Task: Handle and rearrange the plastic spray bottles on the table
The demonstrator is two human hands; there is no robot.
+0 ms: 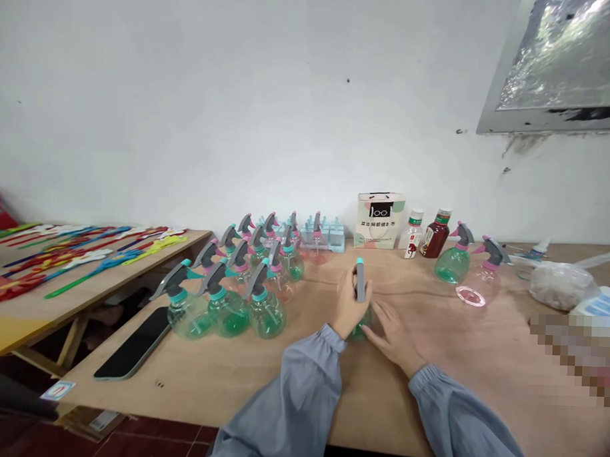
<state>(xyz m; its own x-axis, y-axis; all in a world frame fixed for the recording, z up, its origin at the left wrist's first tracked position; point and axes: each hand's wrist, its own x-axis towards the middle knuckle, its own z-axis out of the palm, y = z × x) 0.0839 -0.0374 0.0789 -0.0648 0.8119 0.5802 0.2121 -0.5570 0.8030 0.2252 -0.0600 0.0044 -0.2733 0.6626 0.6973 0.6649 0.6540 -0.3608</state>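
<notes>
A green spray bottle [360, 326] with a grey and teal trigger head stands upright on the table in front of me. My left hand [349, 303] is wrapped round its neck and trigger head. From the right, my right hand [394, 335] holds the bottle's body between thumb and fingers; the fingertips are partly hidden. Left of my hands, several green and pink spray bottles [266, 314] stand in a close group. Another green spray bottle [452, 263] and a pink spray bottle [478, 283] are on the right.
A black phone [133, 344] lies near the table's left edge. A paper bag [380, 221], a white bottle [411, 235], a brown bottle [435, 234] and a light-blue rack [337, 237] stand by the wall. A plastic bag [563, 285] lies right. Colourful flower-shaped pieces [88, 261] cover the left table.
</notes>
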